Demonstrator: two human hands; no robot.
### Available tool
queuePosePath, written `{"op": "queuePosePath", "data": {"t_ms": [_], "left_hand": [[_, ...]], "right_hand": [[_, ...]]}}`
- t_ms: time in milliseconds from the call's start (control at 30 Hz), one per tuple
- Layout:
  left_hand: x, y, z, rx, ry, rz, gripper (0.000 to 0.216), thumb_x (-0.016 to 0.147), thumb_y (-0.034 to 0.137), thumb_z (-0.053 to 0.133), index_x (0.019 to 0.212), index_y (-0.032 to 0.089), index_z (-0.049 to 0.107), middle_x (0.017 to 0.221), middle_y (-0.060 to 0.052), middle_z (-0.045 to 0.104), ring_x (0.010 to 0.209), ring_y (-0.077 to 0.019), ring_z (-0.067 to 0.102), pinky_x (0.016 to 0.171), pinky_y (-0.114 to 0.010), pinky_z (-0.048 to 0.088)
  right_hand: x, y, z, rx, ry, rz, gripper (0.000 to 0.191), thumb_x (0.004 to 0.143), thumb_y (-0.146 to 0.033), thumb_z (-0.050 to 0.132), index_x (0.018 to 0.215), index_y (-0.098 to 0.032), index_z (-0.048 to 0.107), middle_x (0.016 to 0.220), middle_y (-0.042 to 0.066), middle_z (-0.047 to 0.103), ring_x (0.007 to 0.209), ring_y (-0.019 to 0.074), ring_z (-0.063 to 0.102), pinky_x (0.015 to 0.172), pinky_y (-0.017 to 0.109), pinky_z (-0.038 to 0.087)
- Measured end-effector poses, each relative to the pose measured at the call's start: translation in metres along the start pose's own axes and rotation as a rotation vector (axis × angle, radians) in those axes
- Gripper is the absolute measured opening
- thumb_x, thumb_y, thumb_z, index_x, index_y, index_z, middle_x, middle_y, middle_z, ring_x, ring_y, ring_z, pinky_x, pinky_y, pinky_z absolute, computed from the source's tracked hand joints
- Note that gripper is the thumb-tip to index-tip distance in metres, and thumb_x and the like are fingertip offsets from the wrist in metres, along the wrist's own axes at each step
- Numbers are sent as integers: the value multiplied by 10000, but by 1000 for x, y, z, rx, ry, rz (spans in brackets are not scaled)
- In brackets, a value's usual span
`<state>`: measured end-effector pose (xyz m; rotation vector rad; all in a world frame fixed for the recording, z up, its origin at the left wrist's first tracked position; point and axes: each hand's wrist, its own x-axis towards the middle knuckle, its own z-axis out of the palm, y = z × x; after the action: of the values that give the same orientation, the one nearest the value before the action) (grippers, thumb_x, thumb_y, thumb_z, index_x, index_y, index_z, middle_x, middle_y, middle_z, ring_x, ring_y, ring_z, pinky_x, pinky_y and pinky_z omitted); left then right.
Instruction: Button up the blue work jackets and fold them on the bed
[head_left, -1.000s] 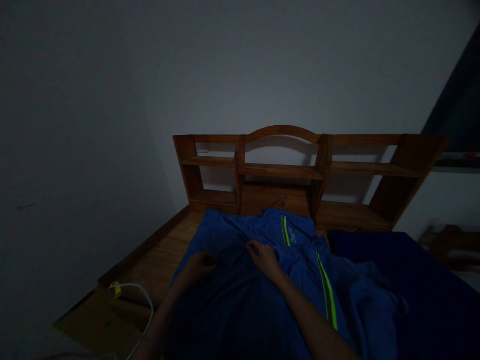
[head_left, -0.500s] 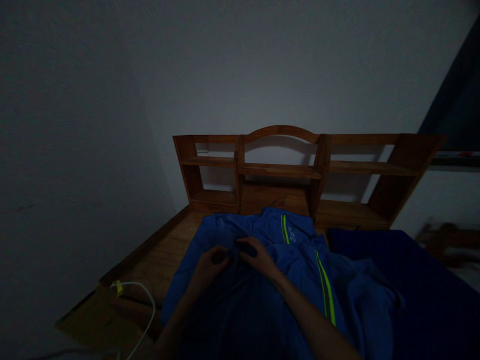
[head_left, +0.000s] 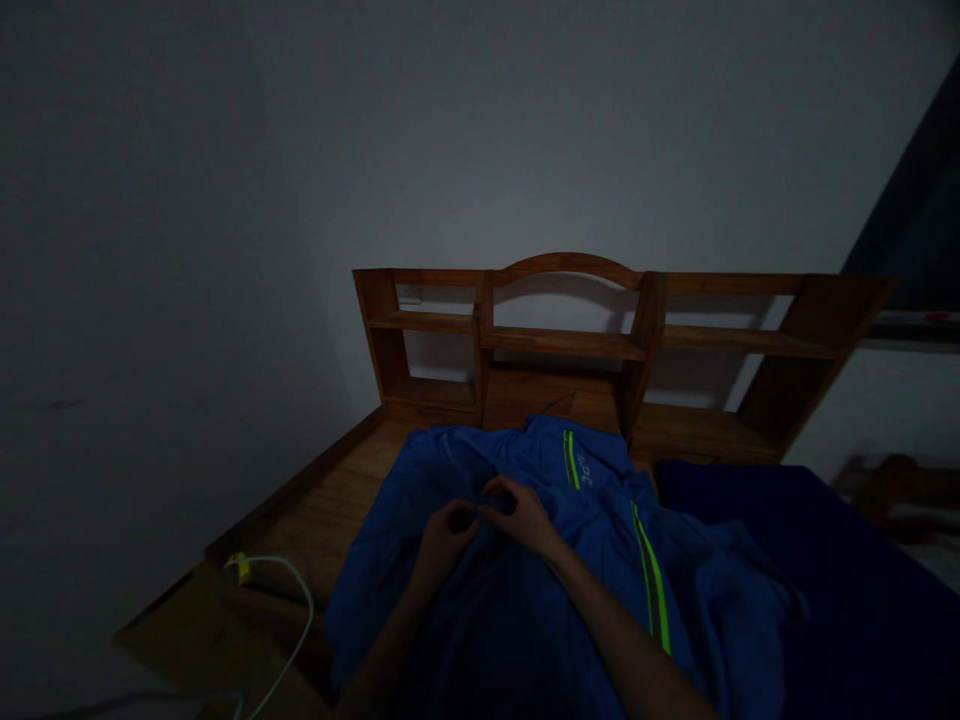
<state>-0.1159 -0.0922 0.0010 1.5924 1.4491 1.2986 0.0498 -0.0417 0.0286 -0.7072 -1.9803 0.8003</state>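
Observation:
A blue work jacket [head_left: 600, 540] is spread out, with yellow-green stripes and pale lettering on its right side. Over its middle, my left hand [head_left: 444, 540] has thumb and finger pinched together on the cloth. My right hand [head_left: 523, 515] comes in from the right, also pinching the jacket, and its fingertips nearly meet those of the left. Dim light and the fingers conceal the exact bit of cloth or fastening between them.
Beneath the jacket are wooden boards [head_left: 341, 495]. A wooden shelf headboard [head_left: 562, 343] stands along the wall behind. Dark blue bedding [head_left: 847, 580] lies at right. A white cable [head_left: 309, 600] with a yellow tag curves at lower left.
My left hand has shifted right and slightly up, closing the gap to my right hand. The right hand has moved a little to the right, and both still pinch the jacket.

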Motion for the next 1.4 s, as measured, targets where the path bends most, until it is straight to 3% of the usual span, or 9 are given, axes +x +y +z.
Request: {"op": "queuePosePath", "data": {"t_ms": [133, 267, 533, 800, 1033, 1200, 1400], "left_hand": [[-1, -3, -1, -98, -53, -50, 354, 725, 416, 629, 940, 134, 629, 915, -59, 665, 863, -188, 613, 770, -267, 463], [-3, 5, -7, -170, -95, -143, 393, 701, 421, 653, 965, 130, 643, 957, -70, 673, 892, -199, 618, 789, -271, 467], [-7, 17, -9, -203, -122, -193, 470, 690, 514, 624, 929, 109, 647, 905, -80, 666, 835, -211, 605, 714, -273, 466], [-5, 9, -6, -223, -147, -155, 466, 703, 522, 615, 926, 114, 621, 859, -63, 641, 785, -180, 584, 677, -248, 444], [-3, 1, -4, -319, -122, -261, 469, 708, 516, 615, 919, 97, 627, 741, -53, 620, 618, -134, 550, 550, -220, 393], [-4, 3, -8, -400, -185, -232, 405, 731, 458, 620, 935, 109, 614, 848, -62, 644, 715, -152, 594, 614, -225, 428], [-1, 6, -8, -268, -78, -259, 417, 708, 472, 623, 911, 107, 629, 858, -64, 658, 738, -171, 620, 659, -246, 450]], "right_hand": [[1, 8, 0, 90, -19, 37, 185, 796, -306, 594, 935, -187, 612, 874, 12, 612, 824, 133, 559, 753, 247, 410], [2, 16, 0, 263, -67, 156, 268, 762, -362, 639, 948, -170, 613, 814, 12, 614, 755, 128, 571, 690, 236, 422], [3, 26, -11, 427, -241, 345, 382, 647, -369, 732, 947, -147, 649, 902, 51, 658, 820, 166, 608, 736, 272, 454], [3, 17, -14, 414, -278, 380, 369, 637, -400, 729, 886, -143, 640, 843, 35, 653, 754, 146, 599, 679, 249, 439], [2, 21, -14, 360, -320, 375, 370, 649, -443, 711, 841, -133, 651, 792, 17, 630, 688, 123, 561, 617, 224, 407], [1, 22, -11, 409, -270, 374, 371, 634, -435, 723, 847, -140, 649, 795, 11, 630, 698, 122, 562, 637, 227, 411], [3, 19, -15, 378, -263, 348, 397, 625, -470, 714, 824, -130, 667, 776, 16, 633, 687, 128, 560, 632, 234, 411]]}}
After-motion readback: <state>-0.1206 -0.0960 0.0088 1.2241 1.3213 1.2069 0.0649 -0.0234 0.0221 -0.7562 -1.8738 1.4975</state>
